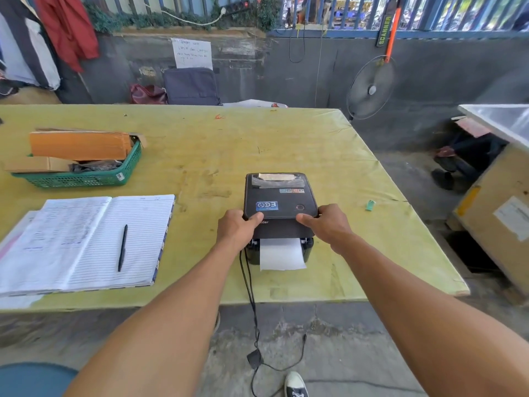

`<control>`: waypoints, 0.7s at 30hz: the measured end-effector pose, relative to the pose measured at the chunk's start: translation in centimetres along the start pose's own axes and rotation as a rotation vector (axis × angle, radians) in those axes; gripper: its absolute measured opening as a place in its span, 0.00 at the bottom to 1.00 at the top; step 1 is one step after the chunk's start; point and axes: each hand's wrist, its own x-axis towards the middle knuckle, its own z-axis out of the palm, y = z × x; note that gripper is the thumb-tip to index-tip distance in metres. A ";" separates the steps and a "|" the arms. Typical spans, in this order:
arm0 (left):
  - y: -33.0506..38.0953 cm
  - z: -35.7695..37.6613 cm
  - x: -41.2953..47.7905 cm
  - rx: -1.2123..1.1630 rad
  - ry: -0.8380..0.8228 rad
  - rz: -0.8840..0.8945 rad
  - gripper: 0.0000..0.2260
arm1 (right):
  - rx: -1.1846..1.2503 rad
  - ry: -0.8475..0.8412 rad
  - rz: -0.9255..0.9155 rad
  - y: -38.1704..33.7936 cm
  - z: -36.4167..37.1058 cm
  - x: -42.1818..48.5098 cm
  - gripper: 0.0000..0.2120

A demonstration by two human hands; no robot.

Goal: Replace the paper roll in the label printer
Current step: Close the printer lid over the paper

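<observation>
**Gripping the printer lid from both sides**

Bracketing the black plastic label printer [280, 207], both bare hands sit at its near upper edge on the yellow-green worktop [286, 144]. The left hand [236, 227] wraps the left corner with its thumb [256, 216] laid on the lid beside a blue sticker; the right hand [329, 223] mirrors it on the right corner, thumb on top near the round button [299, 207]. Each grip is closed around the lid's edge, thumb above and fingers curled down the side, though the fingers themselves are mostly hidden.

A white strip of paper [282, 255] hangs out of the slot below the hands, towards the person, so the roll lies inside the body directly beneath the grips. The printer's long axis runs away from the person, and the lid looks shut; it probably hinges at the far end, which would mean lifting the near edge up and away. Both hands are equally near, so neither leads. No spare roll is visible on the worktop.

To the left lie an open lined notebook [94, 239] with a black pen [122, 247], well apart from the printer.
</observation>
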 end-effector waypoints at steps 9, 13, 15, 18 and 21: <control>-0.9 0.1 -0.2 0.079 -0.022 -0.015 0.18 | -0.158 -0.006 0.000 1.5 0.8 -0.3 0.21; -2.0 0.3 -0.1 0.086 -0.032 -0.019 0.20 | -0.264 -0.035 -0.023 2.2 1.2 -0.4 0.21; -2.8 0.8 0.0 0.053 -0.020 -0.025 0.16 | -0.266 -0.028 -0.023 2.6 1.5 -0.3 0.20; -2.9 1.0 0.5 0.035 -0.022 -0.044 0.11 | -0.281 -0.024 -0.008 2.5 1.6 -0.1 0.21; -2.3 0.6 1.1 0.086 -0.041 -0.092 0.16 | -0.288 -0.041 0.007 2.4 1.5 0.2 0.20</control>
